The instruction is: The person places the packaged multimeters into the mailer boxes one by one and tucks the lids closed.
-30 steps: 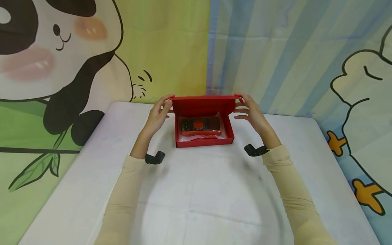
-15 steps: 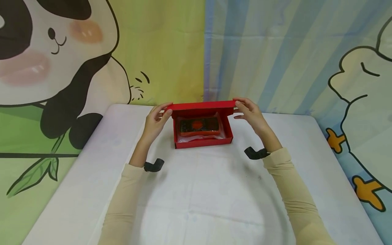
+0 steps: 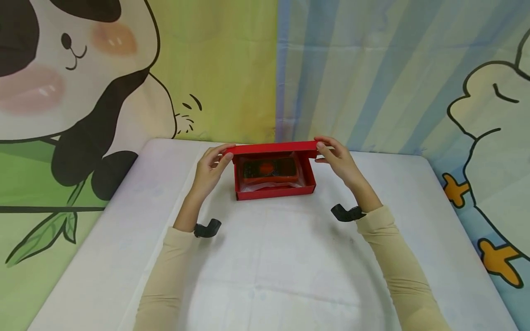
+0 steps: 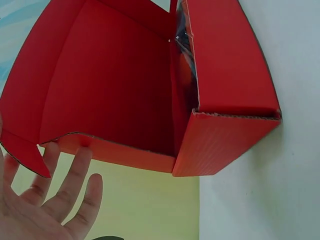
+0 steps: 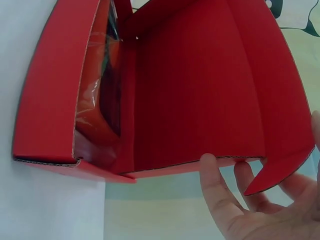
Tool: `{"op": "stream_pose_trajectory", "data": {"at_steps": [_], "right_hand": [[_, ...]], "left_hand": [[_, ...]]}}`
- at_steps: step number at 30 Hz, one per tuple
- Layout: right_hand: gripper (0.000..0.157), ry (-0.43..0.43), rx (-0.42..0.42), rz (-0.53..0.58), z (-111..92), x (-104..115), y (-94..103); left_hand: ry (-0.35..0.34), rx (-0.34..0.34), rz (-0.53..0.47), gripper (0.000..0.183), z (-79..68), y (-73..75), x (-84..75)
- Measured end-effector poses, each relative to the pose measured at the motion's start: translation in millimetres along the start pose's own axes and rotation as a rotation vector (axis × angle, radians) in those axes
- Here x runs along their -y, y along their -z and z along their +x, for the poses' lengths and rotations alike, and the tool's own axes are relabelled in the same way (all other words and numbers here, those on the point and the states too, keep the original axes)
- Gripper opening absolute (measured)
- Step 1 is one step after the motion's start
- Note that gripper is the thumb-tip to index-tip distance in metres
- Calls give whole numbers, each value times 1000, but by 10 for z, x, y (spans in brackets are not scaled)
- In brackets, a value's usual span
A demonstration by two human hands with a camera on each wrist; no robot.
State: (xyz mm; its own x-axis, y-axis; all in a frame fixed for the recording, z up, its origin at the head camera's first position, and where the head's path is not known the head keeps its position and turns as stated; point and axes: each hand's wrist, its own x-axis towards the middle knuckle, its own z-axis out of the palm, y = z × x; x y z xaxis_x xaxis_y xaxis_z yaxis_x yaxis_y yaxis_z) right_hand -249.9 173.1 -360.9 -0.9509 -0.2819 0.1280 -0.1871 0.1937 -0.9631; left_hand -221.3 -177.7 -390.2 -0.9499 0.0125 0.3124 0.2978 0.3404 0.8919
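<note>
A red cardboard box [image 3: 275,191] stands on the table with its hinged lid [image 3: 273,148] tipped partly forward over it. Inside lies an orange-edged multimeter [image 3: 270,169] with a dark face and a round orange dial, wrapped in a clear plastic bag [image 5: 89,102]. My left hand [image 3: 208,169] holds the lid's left corner between thumb and fingers. At the opposite corner, my right hand [image 3: 342,163] pinches the lid the same way. Both wrist views show fingers against the lid's side flaps and the front flap bent down beside them.
A white cloth covers the table [image 3: 265,257]. Close behind the box hangs a printed curtain [image 3: 232,69] with a panda on the left and a white cartoon animal on the right. Each wrist carries a black camera mount [image 3: 208,228].
Both hands have tipped the lid forward and down, so its front flap sits lower and shades the multimeter. The box stays in place on the table.
</note>
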Motion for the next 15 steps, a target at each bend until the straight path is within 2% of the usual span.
{"op": "stream_pose_trajectory", "data": {"at_steps": [5, 12, 15], "right_hand": [[50, 8, 1, -19, -4, -21, 15], [52, -10, -42, -70, -99, -40, -12], [51, -13, -51, -53, -128, -68, -23]], "left_hand": [[-6, 22, 12, 36, -14, 24, 27], [19, 68, -33, 43, -99, 48, 65], [16, 89, -40, 46, -130, 53, 101]]}}
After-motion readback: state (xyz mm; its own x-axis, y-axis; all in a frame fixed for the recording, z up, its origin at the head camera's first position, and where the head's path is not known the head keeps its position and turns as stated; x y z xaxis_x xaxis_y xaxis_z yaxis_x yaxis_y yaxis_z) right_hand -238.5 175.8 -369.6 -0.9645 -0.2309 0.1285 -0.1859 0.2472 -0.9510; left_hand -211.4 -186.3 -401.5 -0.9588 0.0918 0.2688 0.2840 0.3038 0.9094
